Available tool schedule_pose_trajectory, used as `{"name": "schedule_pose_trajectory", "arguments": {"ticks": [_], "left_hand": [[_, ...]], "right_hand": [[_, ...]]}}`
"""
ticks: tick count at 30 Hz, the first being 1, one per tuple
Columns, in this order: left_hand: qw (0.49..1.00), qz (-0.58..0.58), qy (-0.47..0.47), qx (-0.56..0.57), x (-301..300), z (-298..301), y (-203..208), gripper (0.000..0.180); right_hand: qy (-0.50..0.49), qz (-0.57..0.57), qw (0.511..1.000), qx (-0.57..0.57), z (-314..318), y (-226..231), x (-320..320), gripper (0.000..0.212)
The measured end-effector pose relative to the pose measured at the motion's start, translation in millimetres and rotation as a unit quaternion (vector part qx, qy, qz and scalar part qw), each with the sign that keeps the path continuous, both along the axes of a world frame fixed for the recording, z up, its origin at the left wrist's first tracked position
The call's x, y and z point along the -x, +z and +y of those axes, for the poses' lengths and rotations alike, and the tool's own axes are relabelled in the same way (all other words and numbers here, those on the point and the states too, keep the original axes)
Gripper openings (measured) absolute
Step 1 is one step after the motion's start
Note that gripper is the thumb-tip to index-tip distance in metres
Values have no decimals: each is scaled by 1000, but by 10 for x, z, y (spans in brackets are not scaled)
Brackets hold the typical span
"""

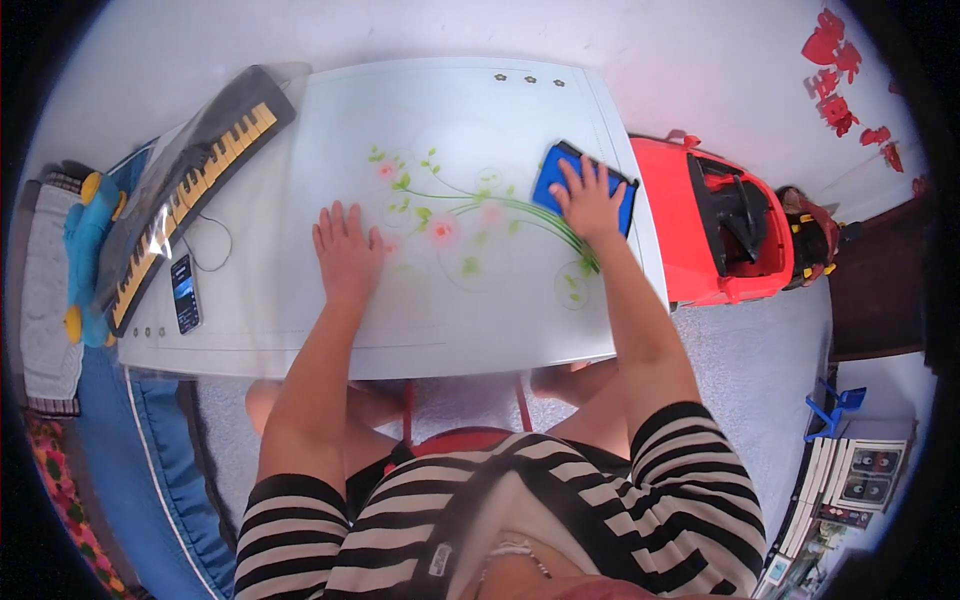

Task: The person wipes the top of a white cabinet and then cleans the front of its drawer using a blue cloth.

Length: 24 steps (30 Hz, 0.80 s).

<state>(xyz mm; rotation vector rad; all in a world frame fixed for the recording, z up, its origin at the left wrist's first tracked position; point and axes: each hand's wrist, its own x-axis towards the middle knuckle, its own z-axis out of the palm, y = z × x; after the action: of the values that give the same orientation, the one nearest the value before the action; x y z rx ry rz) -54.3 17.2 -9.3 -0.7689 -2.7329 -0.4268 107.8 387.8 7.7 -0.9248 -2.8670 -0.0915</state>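
My left hand (347, 255) rests palm down on the white table (450, 330), its fingers stretched and a little apart. Nothing is in it. At the table's right side, my right hand (592, 203) lies with spread fingers on top of a flat blue rectangular thing with black edges (547, 186). The palm and fingers cover part of it, and I cannot make out its exact kind. Between my hands runs a printed pattern of green stems and pink flowers (441, 231) on the tabletop.
A keyboard piano (190, 195) under clear plastic stands along the table's left edge, with a phone (185, 293) and a thin cable (228, 250) beside it. A red toy car (690, 225) stands close by on the right. A blue plush toy (92, 255) lies far left.
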Motion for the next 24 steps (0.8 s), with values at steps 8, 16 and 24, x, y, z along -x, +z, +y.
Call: {"name": "schedule_pose_trajectory", "arguments": {"ticks": [8,16,24], "left_hand": [[1000,18,2,-14,25,-12,-70,55],[1000,-9,8,-15,23,-1,-53,55],[1000,-27,9,-1,-1,7,3,55]], "right_hand": [[146,-17,988,37,-1628,204,-985,64],[191,-50,978,64,-1913,253,-1185,64],[183,31,983,-11,-1219,31,23,62]]}}
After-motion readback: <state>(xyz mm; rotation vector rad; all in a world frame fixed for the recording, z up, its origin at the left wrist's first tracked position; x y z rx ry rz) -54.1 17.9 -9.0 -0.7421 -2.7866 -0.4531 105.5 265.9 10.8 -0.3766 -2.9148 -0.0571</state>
